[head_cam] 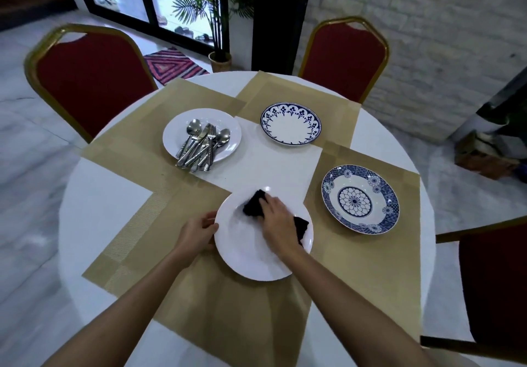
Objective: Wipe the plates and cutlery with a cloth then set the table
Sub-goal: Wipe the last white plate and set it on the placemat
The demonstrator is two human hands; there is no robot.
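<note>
Left hand (199, 234) grips the rim of the white plate (251, 258) on the near placemat (228, 309). Right hand (278, 221) apparently clutches the dark cloth (253, 202) against it. Cutlery (199, 145) lies far left and two blue plates (291, 128) right, all well apart.

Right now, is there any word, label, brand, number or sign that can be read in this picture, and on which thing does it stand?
None: no text can be read anywhere in this view.
The far blue-rimmed plate and the right blue patterned plate carry only ornaments, no letters.
The near white plate, dark cloth, far white plate and cutlery show no marks.
The brown box on the floor is too blurred to read.
</note>
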